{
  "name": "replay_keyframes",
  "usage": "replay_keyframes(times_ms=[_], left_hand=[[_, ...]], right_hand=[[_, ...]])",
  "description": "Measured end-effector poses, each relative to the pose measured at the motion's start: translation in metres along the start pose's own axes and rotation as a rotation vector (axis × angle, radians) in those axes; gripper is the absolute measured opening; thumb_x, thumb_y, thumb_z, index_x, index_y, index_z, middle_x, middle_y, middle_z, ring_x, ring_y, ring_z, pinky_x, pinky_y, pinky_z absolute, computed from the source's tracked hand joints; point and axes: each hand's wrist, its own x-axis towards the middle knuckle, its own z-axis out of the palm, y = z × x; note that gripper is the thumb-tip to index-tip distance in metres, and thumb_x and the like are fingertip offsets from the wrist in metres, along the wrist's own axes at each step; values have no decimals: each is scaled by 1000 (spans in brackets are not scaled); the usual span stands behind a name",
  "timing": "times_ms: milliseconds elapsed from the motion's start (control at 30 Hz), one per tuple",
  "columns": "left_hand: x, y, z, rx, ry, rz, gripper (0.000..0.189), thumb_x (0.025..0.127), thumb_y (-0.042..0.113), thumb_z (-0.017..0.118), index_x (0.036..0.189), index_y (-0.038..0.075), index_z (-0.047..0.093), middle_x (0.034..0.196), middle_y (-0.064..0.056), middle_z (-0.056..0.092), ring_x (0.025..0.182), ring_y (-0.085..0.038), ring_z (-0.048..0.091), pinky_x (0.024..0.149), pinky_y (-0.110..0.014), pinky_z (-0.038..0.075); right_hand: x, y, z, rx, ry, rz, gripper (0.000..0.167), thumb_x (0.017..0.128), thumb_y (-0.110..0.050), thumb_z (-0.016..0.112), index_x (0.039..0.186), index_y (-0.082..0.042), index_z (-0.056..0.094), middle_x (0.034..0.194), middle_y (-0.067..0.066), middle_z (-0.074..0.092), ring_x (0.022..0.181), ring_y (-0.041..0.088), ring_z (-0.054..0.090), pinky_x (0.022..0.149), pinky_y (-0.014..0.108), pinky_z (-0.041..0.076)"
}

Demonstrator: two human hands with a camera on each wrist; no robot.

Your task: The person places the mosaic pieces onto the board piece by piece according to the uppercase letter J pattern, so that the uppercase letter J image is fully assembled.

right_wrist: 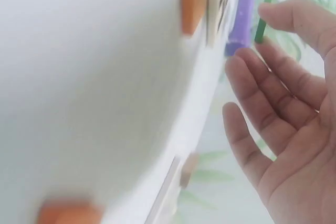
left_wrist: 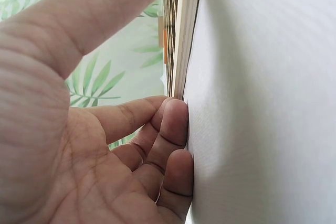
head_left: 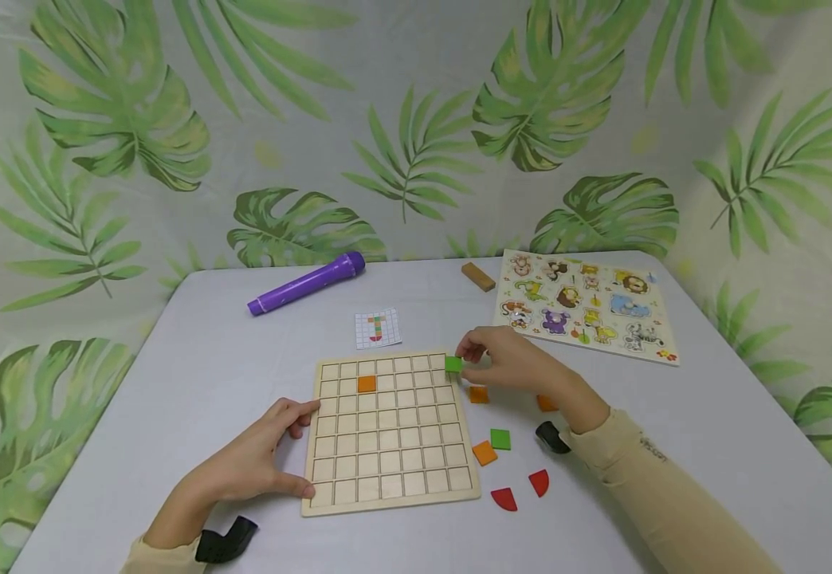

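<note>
A wooden grid board lies on the table with one orange square tile in its upper part. My left hand rests at the board's left edge, thumb and fingertips touching its side; the left wrist view shows the board's edge against them. My right hand is over the board's upper right corner. Between its thumb and a finger it pinches a green square tile, seen edge-on as a thin green piece in the right wrist view, raised off the table.
Right of the board lie orange tiles, another green tile and red quarter-circle pieces. Behind it are a small pattern card, a purple toy microphone, a wooden block and an animal puzzle board.
</note>
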Motion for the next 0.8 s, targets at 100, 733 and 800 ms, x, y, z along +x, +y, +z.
replay_keyframes(times_ms=[100, 733, 800], left_hand=[[0, 0, 0, -2, -1, -10, 113, 69, 48, 100, 159, 5, 46, 122, 2, 51, 113, -12, 47, 98, -24, 39], [-1, 1, -1, 12, 3, -7, 113, 69, 49, 99, 159, 6, 47, 123, 3, 52, 113, -11, 47, 100, -26, 41], [-1, 1, -1, 12, 3, -6, 113, 69, 49, 99, 159, 6, 47, 123, 3, 52, 113, -11, 48, 100, -26, 41]], right_hand=[[10, -7, 4, -13, -3, -28, 22, 94, -18, 78, 113, -8, 73, 104, 3, 73, 97, 17, 65, 93, 44, 59], [53, -42, 31, -37, -89, -57, 23, 94, -21, 80, 112, -8, 73, 105, 5, 73, 94, 16, 62, 89, 30, 54], [57, -44, 34, -43, -95, -60, 23, 94, -21, 80, 112, -8, 73, 103, 5, 72, 93, 15, 60, 87, 30, 53]])
